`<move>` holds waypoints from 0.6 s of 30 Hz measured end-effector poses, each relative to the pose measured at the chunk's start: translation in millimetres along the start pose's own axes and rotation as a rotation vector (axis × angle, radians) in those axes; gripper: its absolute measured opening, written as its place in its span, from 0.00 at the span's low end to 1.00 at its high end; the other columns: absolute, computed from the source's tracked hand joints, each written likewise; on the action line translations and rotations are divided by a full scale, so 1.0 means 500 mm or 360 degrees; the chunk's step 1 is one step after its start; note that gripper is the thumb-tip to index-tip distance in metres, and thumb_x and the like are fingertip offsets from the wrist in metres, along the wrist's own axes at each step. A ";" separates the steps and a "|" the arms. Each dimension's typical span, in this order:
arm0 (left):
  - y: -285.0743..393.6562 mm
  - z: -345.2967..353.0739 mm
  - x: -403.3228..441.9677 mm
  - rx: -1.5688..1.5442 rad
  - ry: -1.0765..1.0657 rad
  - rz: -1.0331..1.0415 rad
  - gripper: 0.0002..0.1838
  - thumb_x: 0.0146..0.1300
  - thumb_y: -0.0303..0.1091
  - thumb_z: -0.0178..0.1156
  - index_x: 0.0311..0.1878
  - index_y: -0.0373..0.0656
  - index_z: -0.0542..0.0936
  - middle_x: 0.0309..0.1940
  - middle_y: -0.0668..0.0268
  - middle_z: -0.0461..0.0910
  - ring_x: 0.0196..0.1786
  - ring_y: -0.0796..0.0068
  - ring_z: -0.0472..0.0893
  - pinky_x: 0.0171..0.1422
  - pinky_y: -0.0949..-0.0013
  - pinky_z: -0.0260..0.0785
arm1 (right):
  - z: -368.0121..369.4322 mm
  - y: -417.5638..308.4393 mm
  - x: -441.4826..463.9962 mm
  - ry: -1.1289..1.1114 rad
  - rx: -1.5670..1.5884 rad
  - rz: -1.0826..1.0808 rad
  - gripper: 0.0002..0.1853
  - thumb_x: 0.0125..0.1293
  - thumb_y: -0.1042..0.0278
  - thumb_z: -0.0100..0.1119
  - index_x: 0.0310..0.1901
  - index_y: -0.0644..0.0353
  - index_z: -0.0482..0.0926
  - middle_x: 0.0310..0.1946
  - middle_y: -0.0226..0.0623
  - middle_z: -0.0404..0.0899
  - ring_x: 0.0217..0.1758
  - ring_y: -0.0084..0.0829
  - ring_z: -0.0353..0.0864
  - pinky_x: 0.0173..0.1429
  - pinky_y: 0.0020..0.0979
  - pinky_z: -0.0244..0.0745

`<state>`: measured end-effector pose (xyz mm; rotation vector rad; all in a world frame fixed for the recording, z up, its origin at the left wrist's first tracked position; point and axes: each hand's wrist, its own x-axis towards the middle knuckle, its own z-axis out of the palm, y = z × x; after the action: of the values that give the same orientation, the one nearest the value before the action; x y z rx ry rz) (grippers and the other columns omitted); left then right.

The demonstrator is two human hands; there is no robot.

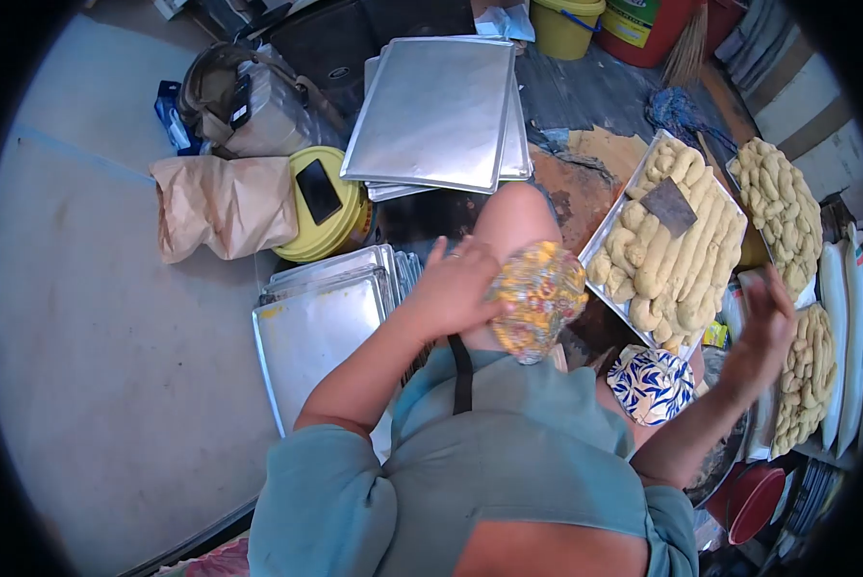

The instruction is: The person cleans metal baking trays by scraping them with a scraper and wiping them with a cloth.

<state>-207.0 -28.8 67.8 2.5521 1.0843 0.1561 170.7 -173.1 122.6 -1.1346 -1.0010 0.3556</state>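
My left hand (458, 288) rests at the edge of a yellow floral cloth (537, 298) that lies over my knee area; its fingers are spread, and some are partly on the cloth. My right hand (764, 327) is raised at the right, blurred, beside a metal tray (597, 252) of long dough pieces (677, 260). Whether it holds anything is too blurred to tell. A dark flat scraper (669, 207) lies on the dough. Below the tray, a blue and white leaf-patterned cloth (651, 385) covers my other knee.
Stacked empty trays stand ahead (431, 111) and at the left (326, 322). A phone (318, 190) lies on a yellow lidded bucket (355, 216) beside a paper bag (222, 207). More dough piles (780, 212) and a red bucket (751, 500) are at the right.
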 end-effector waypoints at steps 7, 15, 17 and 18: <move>-0.224 0.000 -0.159 -0.0123 0.0070 -0.0942 0.26 0.54 0.49 0.67 0.49 0.38 0.78 0.53 0.51 0.77 0.56 0.52 0.77 0.62 0.56 0.66 | 0.379 0.135 -0.103 -0.1537 -0.0669 0.0098 0.27 0.65 0.60 0.57 0.64 0.61 0.67 0.69 0.58 0.57 0.73 0.54 0.56 0.75 0.46 0.49; -0.482 -0.157 -0.313 0.0704 0.1819 -0.1204 0.42 0.52 0.44 0.70 0.67 0.36 0.64 0.69 0.42 0.58 0.73 0.40 0.54 0.75 0.49 0.51 | 0.427 0.151 -0.118 -0.1609 -0.0695 -0.0019 0.25 0.63 0.61 0.59 0.61 0.58 0.71 0.69 0.56 0.58 0.73 0.53 0.57 0.73 0.45 0.53; -0.492 -0.252 -0.297 0.1321 0.2195 -0.1198 0.41 0.51 0.44 0.69 0.66 0.36 0.66 0.63 0.42 0.67 0.68 0.45 0.64 0.72 0.47 0.53 | 0.430 0.145 -0.109 -0.1624 -0.0721 -0.0058 0.23 0.63 0.64 0.61 0.59 0.57 0.73 0.68 0.54 0.58 0.71 0.52 0.60 0.71 0.44 0.57; -0.528 -0.271 -0.297 0.1011 0.1988 -0.1343 0.38 0.51 0.46 0.69 0.62 0.36 0.69 0.59 0.43 0.70 0.65 0.47 0.68 0.72 0.47 0.53 | 0.434 0.144 -0.107 -0.1612 -0.0679 -0.0010 0.22 0.63 0.65 0.61 0.59 0.57 0.73 0.68 0.54 0.58 0.71 0.52 0.60 0.71 0.44 0.58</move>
<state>-521.4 72.7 101.6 1.9869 2.8938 1.4664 -16.7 -52.7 48.9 -1.3421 -2.0364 0.7736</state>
